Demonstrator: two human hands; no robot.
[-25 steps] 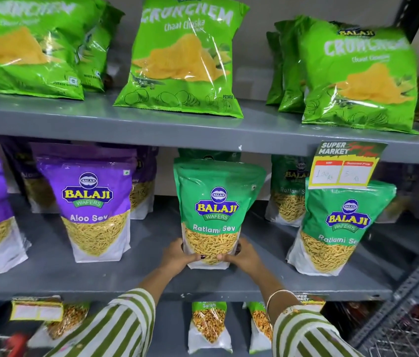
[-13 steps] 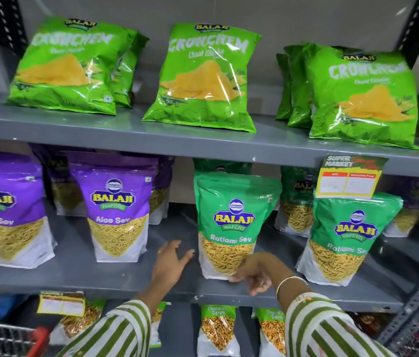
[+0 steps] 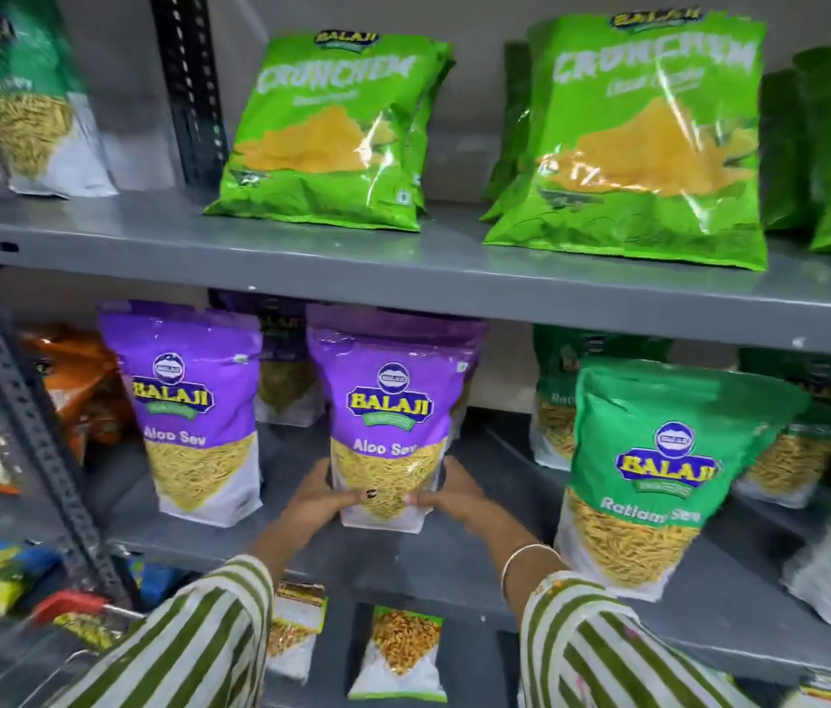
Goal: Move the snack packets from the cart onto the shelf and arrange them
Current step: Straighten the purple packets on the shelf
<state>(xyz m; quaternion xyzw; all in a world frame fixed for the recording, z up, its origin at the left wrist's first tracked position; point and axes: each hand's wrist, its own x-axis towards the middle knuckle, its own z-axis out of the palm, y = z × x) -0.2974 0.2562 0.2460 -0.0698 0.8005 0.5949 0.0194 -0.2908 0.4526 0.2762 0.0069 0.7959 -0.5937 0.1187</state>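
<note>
A purple Aloo Sev packet (image 3: 393,401) stands upright on the grey middle shelf (image 3: 454,564). My left hand (image 3: 319,495) grips its lower left side and my right hand (image 3: 449,495) its lower right side, thumbs on the front. A second purple Aloo Sev packet (image 3: 193,416) stands to its left. A green Ratlami Sev packet (image 3: 658,472) stands to its right near the shelf's front edge. The cart's red-tipped handle (image 3: 71,605) shows at lower left.
Green Crunchem bags (image 3: 331,130) lean on the upper shelf (image 3: 403,268). More purple and green packets stand behind the front row. Orange packets (image 3: 81,385) fill the bay to the left, past a perforated upright post (image 3: 20,416). Small packets (image 3: 400,651) sit on the lower shelf.
Both hands let go of the green Ratlami Sev packet, moved left and closed on the purple Aloo Sev packet. The view has swung left.
</note>
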